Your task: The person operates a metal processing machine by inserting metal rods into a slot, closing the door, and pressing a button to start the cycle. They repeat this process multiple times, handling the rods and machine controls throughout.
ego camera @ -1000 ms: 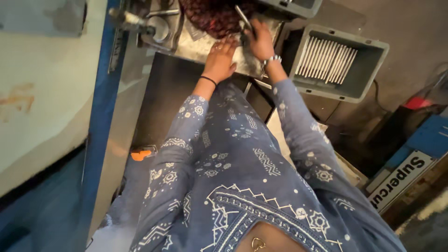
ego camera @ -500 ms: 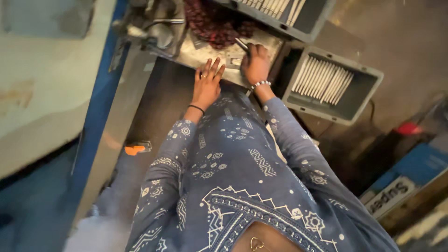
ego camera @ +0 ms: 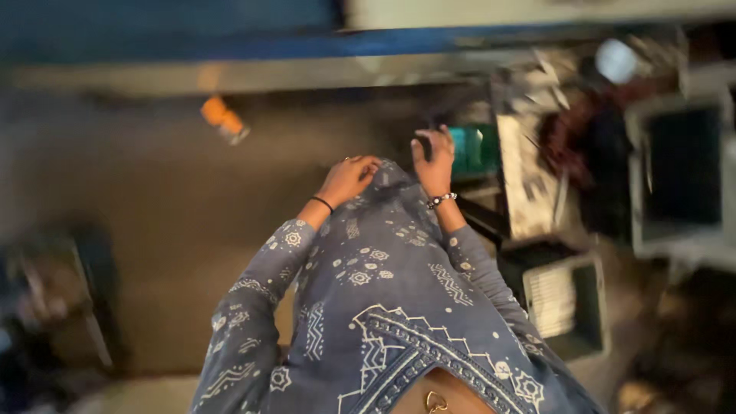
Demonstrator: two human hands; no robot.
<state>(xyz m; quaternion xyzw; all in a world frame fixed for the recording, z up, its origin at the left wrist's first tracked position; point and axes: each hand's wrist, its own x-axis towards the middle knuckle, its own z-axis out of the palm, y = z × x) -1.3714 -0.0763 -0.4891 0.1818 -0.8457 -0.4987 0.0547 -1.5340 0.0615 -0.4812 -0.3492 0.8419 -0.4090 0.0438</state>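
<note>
Hands point(ego camera: 349, 178) on patterned blue cloth point(ego camera: 383, 276).

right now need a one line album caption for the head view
Blurred look down: left hand rests on blue patterned garment, right hand reaches toward a teal box.

Blue tunic point(ego camera: 383, 307) with white geometric print and long sleeves; thin black band above the left hand point(ego camera: 349, 178), beaded bracelet above the right hand point(ego camera: 433, 165)
</note>
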